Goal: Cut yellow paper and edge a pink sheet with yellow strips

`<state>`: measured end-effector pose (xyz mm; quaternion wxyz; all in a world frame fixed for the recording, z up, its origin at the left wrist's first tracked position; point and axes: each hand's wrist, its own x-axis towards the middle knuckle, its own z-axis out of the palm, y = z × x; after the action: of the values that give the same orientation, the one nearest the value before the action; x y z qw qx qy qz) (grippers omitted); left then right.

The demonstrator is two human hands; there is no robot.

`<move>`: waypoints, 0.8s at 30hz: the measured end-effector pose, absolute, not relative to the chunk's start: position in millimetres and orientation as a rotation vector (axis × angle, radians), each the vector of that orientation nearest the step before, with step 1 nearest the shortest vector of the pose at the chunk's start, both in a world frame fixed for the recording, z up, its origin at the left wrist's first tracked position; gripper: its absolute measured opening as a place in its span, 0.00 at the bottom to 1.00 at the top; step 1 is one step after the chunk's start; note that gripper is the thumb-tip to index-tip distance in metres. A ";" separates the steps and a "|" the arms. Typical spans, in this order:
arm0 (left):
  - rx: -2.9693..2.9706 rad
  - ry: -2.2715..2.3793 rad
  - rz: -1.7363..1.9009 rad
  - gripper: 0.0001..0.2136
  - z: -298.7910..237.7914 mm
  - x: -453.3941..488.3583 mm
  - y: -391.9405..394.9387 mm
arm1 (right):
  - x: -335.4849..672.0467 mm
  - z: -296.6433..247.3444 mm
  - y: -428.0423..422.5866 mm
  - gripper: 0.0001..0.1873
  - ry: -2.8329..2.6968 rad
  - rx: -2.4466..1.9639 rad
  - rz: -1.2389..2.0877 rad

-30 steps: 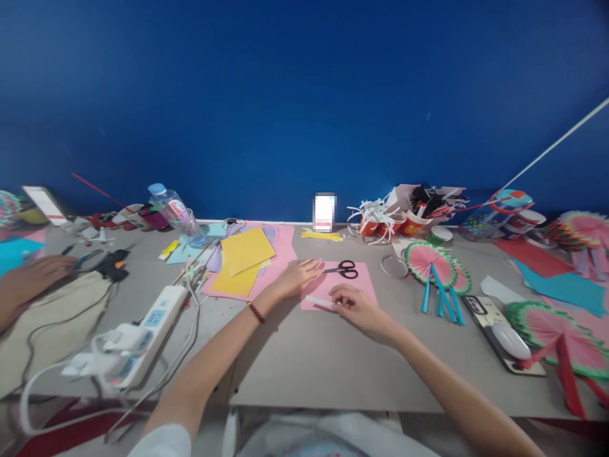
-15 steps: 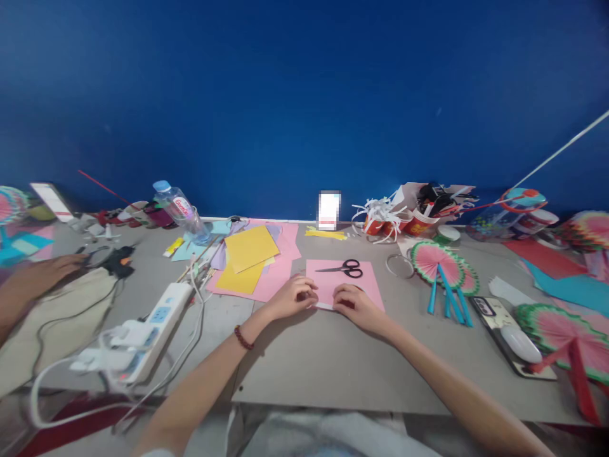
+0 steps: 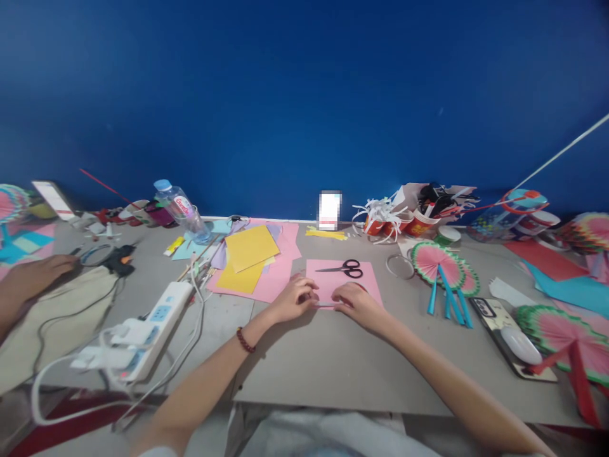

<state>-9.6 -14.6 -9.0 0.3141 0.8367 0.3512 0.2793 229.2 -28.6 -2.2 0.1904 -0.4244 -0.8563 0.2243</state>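
Blue wall [image 3: 304,108] rises behind a grey table [image 3: 304,368]. At the far left, a co-worker's hand [image 3: 54,271] lies low over a beige cloth [image 3: 80,311], fingers stretched forward; I cannot tell whether it grips anything. Next comes a white power strip [image 3: 166,311] with plugs in it, and beyond it a tilted clear bottle [image 3: 183,209] with a blue cap. Yellow sheets [image 3: 251,247] lie over larger pink paper [image 3: 288,241].

The wearer's left hand [image 3: 292,298], a beaded bracelet [image 3: 246,341] on its wrist, is just right of those. Its fingers are curled, thumb and fingertips narrowly spaced at one end of a pale strip [image 3: 326,304]. That strip runs between the two hands, along the near edge of a pink sheet [image 3: 373,279]. Black-handled scissors [image 3: 353,269] rest on the sheet, just beyond the fingers.

The right hand [image 3: 359,303] is similarly curled and narrow, fingertips at the strip's other end. Whether either hand pinches the strip or only presses it down, I cannot tell.

Further right lie a pink-and-green paper fan [image 3: 438,263] with blue handles, a phone [image 3: 490,317] with a white mouse [image 3: 521,344] on it, and a red-handled fan [image 3: 575,339].
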 end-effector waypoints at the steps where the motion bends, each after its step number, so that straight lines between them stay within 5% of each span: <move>1: 2.205 0.928 0.737 0.11 -8.9 -9.5 -15.1 | 229.8 0.3 -29.1 0.08 -2.412 -1.209 0.614; 24: 2.013 1.229 0.808 0.06 -5.0 -8.0 -14.7 | 190.5 5.0 -26.1 0.08 -2.169 -1.326 0.821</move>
<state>-8.0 -14.7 -5.0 0.3186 0.7654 0.4672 0.3073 190.5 -26.1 5.0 0.2330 -0.4827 -0.7896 0.2989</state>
